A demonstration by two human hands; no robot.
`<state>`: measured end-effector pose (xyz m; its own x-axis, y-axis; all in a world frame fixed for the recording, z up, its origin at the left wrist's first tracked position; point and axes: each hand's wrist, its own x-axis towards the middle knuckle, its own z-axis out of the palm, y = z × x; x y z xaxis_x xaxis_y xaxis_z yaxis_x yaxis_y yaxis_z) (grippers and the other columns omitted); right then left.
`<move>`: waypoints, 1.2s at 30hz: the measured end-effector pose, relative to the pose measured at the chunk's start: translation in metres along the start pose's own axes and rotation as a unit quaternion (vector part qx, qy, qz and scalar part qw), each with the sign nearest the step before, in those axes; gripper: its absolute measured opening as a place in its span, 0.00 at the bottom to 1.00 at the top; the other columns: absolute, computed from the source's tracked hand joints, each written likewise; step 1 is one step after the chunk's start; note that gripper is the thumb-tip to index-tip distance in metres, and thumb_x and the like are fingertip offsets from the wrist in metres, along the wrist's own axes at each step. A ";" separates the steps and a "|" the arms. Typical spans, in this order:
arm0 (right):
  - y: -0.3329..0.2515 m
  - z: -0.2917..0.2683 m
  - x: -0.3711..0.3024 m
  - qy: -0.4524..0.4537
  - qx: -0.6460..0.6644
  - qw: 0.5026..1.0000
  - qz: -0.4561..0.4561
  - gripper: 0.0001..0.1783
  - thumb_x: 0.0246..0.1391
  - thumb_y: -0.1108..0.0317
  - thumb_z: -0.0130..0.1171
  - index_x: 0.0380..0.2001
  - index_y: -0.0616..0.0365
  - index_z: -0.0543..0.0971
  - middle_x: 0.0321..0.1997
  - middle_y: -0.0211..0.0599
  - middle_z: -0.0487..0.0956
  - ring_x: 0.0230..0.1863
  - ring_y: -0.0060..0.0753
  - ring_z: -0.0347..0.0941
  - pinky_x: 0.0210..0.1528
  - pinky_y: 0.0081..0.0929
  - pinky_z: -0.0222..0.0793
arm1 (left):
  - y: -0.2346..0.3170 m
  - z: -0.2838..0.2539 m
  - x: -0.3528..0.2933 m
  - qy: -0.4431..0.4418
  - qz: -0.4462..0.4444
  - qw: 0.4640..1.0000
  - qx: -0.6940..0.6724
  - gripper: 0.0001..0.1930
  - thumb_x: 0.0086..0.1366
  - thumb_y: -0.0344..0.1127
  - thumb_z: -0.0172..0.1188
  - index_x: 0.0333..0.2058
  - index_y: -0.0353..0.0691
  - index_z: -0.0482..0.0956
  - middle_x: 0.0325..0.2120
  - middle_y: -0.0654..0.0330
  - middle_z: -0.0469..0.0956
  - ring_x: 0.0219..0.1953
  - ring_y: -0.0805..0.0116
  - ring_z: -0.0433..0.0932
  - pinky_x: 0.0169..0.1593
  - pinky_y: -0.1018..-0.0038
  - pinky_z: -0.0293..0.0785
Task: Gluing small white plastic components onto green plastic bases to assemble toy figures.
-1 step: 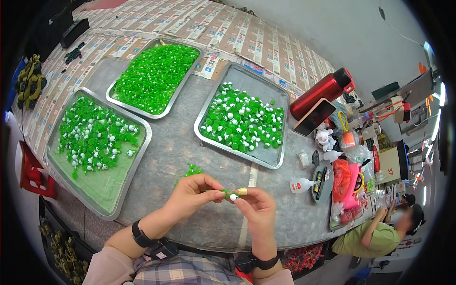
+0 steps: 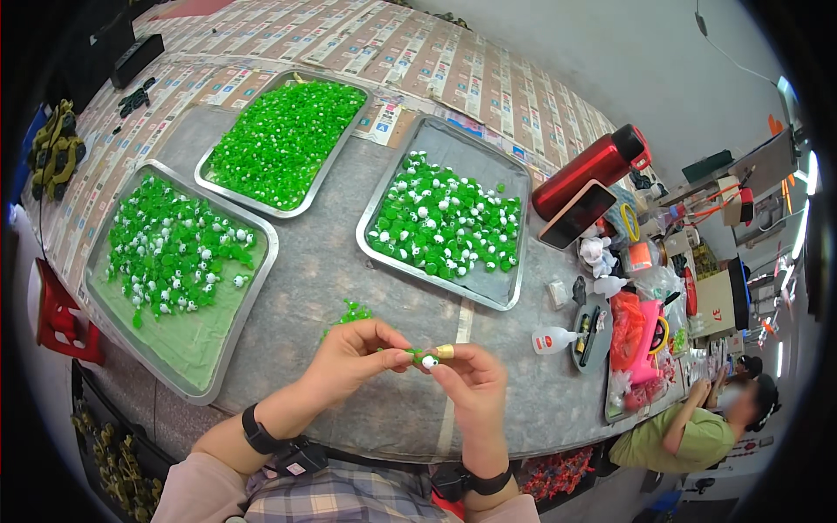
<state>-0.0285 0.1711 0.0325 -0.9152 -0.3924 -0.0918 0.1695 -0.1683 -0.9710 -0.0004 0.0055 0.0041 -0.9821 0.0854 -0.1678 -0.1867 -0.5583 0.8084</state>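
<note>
Left hand (image 2: 353, 353) and right hand (image 2: 476, 385) pinch a small green-and-white piece (image 2: 429, 361) above the bench's (image 2: 384, 427) near edge, likely for steadiness.

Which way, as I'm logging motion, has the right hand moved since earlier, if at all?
No: the right hand shows no shift against the pale strip.

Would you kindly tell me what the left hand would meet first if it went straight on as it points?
Most likely the small black-and-white ball held by the right hand, just ahead, though depth is hard to judge.
</note>
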 end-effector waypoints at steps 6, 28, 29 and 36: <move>0.002 -0.002 -0.001 -0.003 -0.023 1.000 0.003 0.11 0.43 0.81 0.53 0.34 0.66 0.71 0.34 0.38 0.74 0.36 0.23 0.70 0.38 0.15 0.65 | 0.001 0.003 -0.001 -0.001 0.003 0.999 0.044 0.04 0.51 0.25 0.56 0.28 0.34 0.74 0.25 0.61 0.74 0.28 0.78 0.73 0.31 0.84 0.69; -0.006 -0.006 0.002 -0.035 -0.040 0.994 0.099 0.13 0.45 0.75 0.53 0.37 0.67 0.71 0.33 0.40 0.75 0.33 0.25 0.72 0.36 0.16 0.67 | 0.006 0.007 -0.002 -0.016 0.235 0.868 0.437 0.05 0.46 0.27 0.59 0.23 0.37 0.72 0.20 0.61 0.73 0.23 0.67 0.72 0.26 0.75 0.66; -0.008 -0.004 0.005 -0.036 -0.051 0.993 0.098 0.14 0.45 0.75 0.53 0.38 0.67 0.71 0.33 0.40 0.75 0.33 0.26 0.72 0.35 0.16 0.67 | 0.007 0.005 -0.001 -0.010 0.217 0.879 0.424 0.04 0.47 0.28 0.58 0.23 0.37 0.72 0.20 0.62 0.73 0.23 0.69 0.71 0.26 0.76 0.66; 0.004 -0.014 0.039 -0.021 -0.280 0.959 -0.039 0.09 0.43 0.72 0.54 0.31 0.62 0.73 0.29 0.37 0.75 0.26 0.24 0.71 0.28 0.17 0.65 | 0.044 -0.055 -0.012 0.186 0.244 0.901 -0.307 0.11 0.58 0.36 0.49 0.37 0.38 0.67 0.22 0.67 0.66 0.23 0.80 0.66 0.27 0.88 0.69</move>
<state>-0.0685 0.1675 0.0218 -0.8996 -0.4365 -0.0162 -0.1332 0.3093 -0.9416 0.0046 -0.0655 0.0107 -0.8462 -0.5122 -0.1470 0.4253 -0.8154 0.3928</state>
